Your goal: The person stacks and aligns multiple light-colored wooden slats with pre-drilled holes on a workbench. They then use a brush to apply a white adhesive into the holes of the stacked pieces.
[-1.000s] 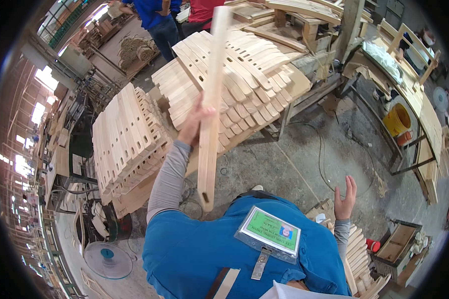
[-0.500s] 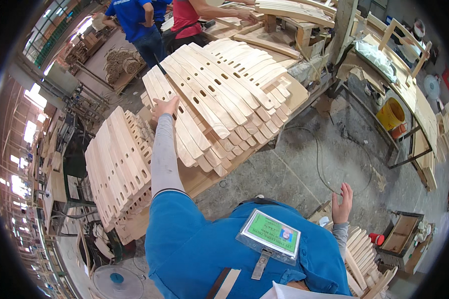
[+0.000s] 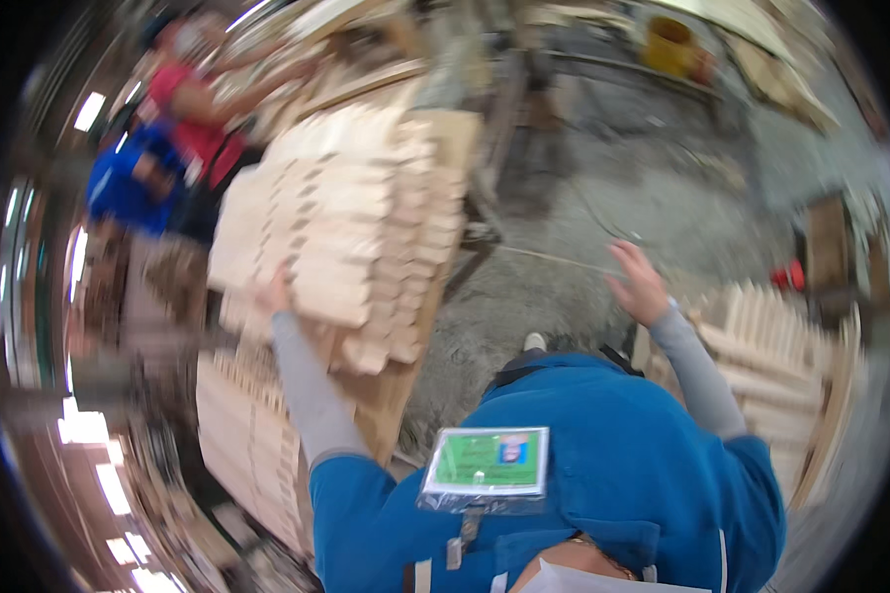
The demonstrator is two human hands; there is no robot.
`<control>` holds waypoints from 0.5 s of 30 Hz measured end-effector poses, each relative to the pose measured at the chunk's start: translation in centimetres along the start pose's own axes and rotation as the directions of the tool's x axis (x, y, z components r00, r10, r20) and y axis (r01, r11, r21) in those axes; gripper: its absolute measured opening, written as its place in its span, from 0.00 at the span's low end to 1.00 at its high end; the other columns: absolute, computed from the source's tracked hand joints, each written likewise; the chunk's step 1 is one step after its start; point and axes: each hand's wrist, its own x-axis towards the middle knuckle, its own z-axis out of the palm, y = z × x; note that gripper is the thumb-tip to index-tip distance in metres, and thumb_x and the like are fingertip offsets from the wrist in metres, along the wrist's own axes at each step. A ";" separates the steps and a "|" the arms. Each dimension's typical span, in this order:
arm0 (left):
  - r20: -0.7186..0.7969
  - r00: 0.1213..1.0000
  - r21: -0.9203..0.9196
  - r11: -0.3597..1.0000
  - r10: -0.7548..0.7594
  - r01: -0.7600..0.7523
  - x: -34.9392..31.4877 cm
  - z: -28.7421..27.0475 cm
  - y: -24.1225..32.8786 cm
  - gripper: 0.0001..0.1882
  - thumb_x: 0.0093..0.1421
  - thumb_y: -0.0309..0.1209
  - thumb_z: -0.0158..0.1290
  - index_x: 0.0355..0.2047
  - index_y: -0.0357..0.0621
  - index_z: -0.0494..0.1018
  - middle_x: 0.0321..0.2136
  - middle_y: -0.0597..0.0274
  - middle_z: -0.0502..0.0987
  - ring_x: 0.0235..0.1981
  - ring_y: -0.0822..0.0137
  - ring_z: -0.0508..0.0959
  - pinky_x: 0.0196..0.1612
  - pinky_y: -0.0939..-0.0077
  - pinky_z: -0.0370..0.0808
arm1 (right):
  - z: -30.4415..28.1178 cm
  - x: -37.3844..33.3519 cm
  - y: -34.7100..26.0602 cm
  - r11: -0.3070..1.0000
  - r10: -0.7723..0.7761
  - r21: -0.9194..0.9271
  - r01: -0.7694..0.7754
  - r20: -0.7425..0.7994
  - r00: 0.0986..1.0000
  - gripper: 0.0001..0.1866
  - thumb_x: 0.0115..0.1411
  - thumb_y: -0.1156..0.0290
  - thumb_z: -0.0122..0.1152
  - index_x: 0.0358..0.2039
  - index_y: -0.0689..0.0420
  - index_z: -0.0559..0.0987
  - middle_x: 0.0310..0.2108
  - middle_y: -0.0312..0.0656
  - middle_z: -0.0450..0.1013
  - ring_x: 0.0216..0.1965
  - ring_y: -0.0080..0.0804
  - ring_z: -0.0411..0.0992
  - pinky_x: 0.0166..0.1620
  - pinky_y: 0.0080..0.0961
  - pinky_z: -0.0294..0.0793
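Note:
My left hand [image 3: 275, 295], smeared by motion, is at the left edge of a big stack of pale wooden slats [image 3: 336, 242]. The slats have rounded ends and rows of small slots. Whether its fingers grip a slat or only rest against the stack cannot be made out. Over the concrete floor, my right hand [image 3: 641, 285] hangs with its fingers apart and nothing in it. A second stack of slotted slats [image 3: 242, 440] lies beside my left forearm. Below my right forearm is another pile of wooden pieces [image 3: 771, 366].
The big stack lies on a wooden board [image 3: 457, 148]. Beyond it, a person in red [image 3: 200, 114] reaches over more wood, near a person in blue [image 3: 133, 183]. A yellow bucket [image 3: 668, 47] stands at the far right, and a small red object [image 3: 789, 276] lies near an open wooden box [image 3: 829, 242].
My view has swung to the right, so the stacks and people appear further left. My left hand stays by the big stack. My right hand appears further forward, over the floor.

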 end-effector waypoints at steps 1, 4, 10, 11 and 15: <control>-0.037 0.991 0.000 0.992 0.129 -0.129 -0.8 0.5 1.6 0.56 0.37 0.56 0.59 0.60 0.41 0.47 0.52 0.31 0.57 0.55 0.41 0.56 0.55 0.53 0.57 | -0.1 -0.4 1.0 0.999 -0.033 -0.018 0.033 -0.024 0.999 0.22 0.49 0.74 0.56 0.47 0.60 0.67 0.49 0.52 0.62 0.50 0.47 0.63 0.51 0.34 0.65; -0.134 0.875 -0.053 0.878 0.466 -0.476 -6.3 2.2 6.0 0.55 0.38 0.55 0.59 0.60 0.40 0.47 0.51 0.32 0.58 0.55 0.42 0.57 0.55 0.54 0.57 | -1.1 -2.6 3.2 0.996 -0.070 0.049 0.072 -0.039 0.997 0.23 0.49 0.71 0.56 0.46 0.61 0.66 0.46 0.54 0.64 0.48 0.48 0.64 0.50 0.35 0.66; 0.045 0.604 -0.310 0.586 0.796 -0.749 -25.3 6.9 15.6 0.52 0.39 0.52 0.58 0.59 0.39 0.48 0.51 0.33 0.58 0.55 0.43 0.57 0.55 0.55 0.57 | -7.1 -16.3 12.5 0.909 0.403 -0.014 -0.417 -0.233 0.885 0.24 0.50 0.69 0.55 0.48 0.60 0.66 0.46 0.50 0.64 0.47 0.45 0.64 0.49 0.35 0.65; 0.147 0.540 -0.347 0.555 0.829 -0.756 -29.1 7.6 16.9 0.52 0.39 0.52 0.58 0.59 0.39 0.48 0.51 0.33 0.58 0.54 0.43 0.57 0.55 0.55 0.57 | -7.6 -20.4 14.0 0.859 0.494 -0.011 -0.512 -0.245 0.834 0.24 0.50 0.69 0.54 0.49 0.61 0.66 0.46 0.51 0.64 0.47 0.46 0.64 0.51 0.36 0.64; 0.380 0.293 -0.449 0.452 0.877 -0.771 -41.1 8.3 21.4 0.50 0.40 0.50 0.58 0.58 0.38 0.48 0.51 0.34 0.58 0.54 0.44 0.57 0.55 0.56 0.57 | -13.4 -34.9 20.9 0.593 0.657 -0.053 -0.803 -0.545 0.521 0.22 0.47 0.71 0.50 0.44 0.66 0.70 0.44 0.56 0.66 0.47 0.48 0.64 0.52 0.36 0.63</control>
